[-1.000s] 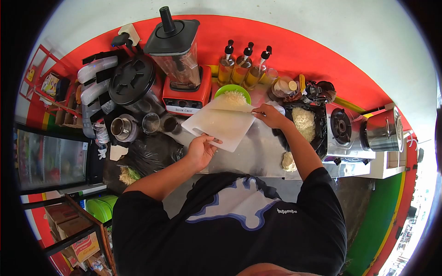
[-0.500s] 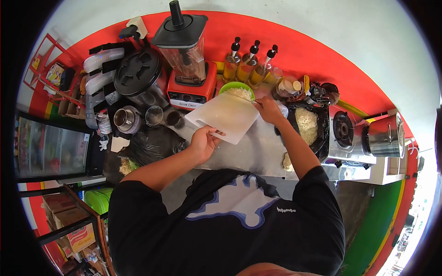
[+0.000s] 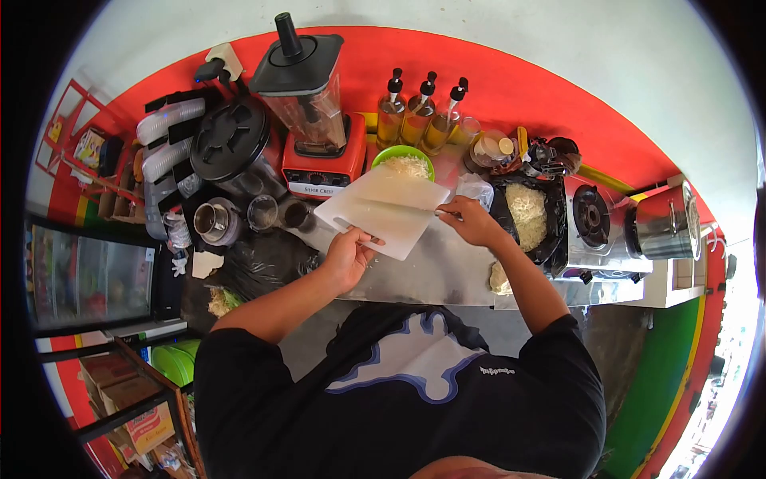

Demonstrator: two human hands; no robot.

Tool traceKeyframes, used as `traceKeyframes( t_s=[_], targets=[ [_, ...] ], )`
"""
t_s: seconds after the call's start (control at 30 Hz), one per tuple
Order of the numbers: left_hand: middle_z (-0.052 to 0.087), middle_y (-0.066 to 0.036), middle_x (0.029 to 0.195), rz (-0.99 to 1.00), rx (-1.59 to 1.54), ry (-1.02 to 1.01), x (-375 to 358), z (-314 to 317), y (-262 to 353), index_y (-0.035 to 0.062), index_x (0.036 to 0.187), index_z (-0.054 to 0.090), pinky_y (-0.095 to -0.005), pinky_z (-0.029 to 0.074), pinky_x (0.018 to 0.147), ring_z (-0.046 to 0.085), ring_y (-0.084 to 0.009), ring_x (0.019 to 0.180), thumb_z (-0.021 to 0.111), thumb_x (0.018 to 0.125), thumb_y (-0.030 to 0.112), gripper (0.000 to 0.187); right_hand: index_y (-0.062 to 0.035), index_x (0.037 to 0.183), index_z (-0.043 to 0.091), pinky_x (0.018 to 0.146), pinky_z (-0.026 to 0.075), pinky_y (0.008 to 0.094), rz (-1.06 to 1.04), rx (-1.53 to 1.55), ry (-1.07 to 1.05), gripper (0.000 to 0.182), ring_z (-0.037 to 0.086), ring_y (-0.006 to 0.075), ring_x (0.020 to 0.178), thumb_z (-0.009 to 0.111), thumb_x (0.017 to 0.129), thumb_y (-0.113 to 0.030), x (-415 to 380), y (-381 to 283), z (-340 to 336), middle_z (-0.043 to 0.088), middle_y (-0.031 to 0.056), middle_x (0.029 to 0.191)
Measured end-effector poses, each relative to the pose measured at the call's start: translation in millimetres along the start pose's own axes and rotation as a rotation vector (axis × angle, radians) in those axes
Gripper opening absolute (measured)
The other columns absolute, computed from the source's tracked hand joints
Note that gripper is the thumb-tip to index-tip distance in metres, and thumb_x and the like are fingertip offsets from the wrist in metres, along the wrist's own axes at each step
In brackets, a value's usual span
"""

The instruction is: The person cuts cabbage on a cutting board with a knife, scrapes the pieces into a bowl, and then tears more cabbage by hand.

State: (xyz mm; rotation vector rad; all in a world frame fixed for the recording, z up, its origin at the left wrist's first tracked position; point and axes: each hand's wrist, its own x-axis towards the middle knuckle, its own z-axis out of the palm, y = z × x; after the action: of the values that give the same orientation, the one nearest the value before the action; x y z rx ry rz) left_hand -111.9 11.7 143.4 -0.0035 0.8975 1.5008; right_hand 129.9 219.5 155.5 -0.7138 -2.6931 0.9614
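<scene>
My left hand (image 3: 349, 257) is closed on the near corner of a white cutting board (image 3: 367, 227), at its handle slot. The board is held above the steel counter, tilted toward a green bowl (image 3: 401, 149) of pale shredded vegetable (image 3: 408, 166). In my right hand (image 3: 472, 222) is a knife (image 3: 403, 207), gripped by the handle, with its blade lying across the face of the board. Part of the bowl's near side is hidden by the board.
Behind the bowl stand a red blender (image 3: 323, 164) and three oil bottles (image 3: 416, 120). To the right, a black bag (image 3: 556, 211) holds more pale shreds beside a gas stove (image 3: 592, 215) and a steel pot (image 3: 666, 223). A black plastic bag (image 3: 267, 259) lies left.
The knife has come back from the bowl-side edge toward the middle of the board. My right hand has moved nearer to me, and more of the bowl shows.
</scene>
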Motion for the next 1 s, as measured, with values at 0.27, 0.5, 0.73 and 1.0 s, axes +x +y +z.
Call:
traceKeyframes(
  t_s=[0.27, 0.5, 0.73, 1.0],
  targets=[
    [0.062, -0.011, 0.113, -0.079, 0.143, 0.031, -23, -3, 16, -0.0020, 0.124, 0.053, -0.0349, 0.058, 0.088, 0.065, -0.0231, 0.098, 0.045, 0.087, -0.003, 0.038, -0.0027, 0.111, 0.074, 0.078, 0.051, 0.0422, 0.089, -0.079, 0.103, 0.025, 0.065, 0.0339, 0.085, 0.067, 0.094, -0.020, 26, 73, 22, 0.067, 0.0204, 0.090],
    [0.063, -0.010, 0.116, -0.166, 0.141, 0.082, -41, -25, 39, 0.0029, 0.136, 0.050, -0.0312, 0.056, 0.085, 0.065, -0.0199, 0.092, 0.047, 0.081, -0.002, 0.055, -0.0016, 0.108, 0.072, 0.082, 0.051, 0.0448, 0.281, -0.149, 0.215, 0.024, 0.065, 0.0386, 0.089, 0.067, 0.094, -0.021, 35, 83, 45, 0.066, 0.0216, 0.095],
    [0.068, -0.011, 0.100, -0.075, 0.231, 0.042, -73, -39, 43, 0.0018, 0.124, 0.057, -0.0286, 0.053, 0.070, 0.065, -0.0198, 0.081, 0.046, 0.073, -0.002, 0.053, 0.0009, 0.110, 0.070, 0.086, 0.052, 0.0476, 0.329, -0.049, 0.315, 0.026, 0.065, 0.0417, 0.095, 0.067, 0.094, -0.019, 2, 46, 51, 0.064, 0.0216, 0.102],
    [0.068, -0.010, 0.103, -0.073, 0.346, 0.004, -87, -48, 5, -0.0008, 0.121, 0.059, -0.0334, 0.051, 0.075, 0.064, -0.0214, 0.087, 0.044, 0.070, -0.003, 0.054, 0.0024, 0.112, 0.067, 0.087, 0.050, 0.0498, 0.380, -0.167, 0.456, 0.026, 0.062, 0.0415, 0.098, 0.064, 0.096, -0.018, -95, 35, 42, 0.059, 0.0215, 0.108]
  ],
)
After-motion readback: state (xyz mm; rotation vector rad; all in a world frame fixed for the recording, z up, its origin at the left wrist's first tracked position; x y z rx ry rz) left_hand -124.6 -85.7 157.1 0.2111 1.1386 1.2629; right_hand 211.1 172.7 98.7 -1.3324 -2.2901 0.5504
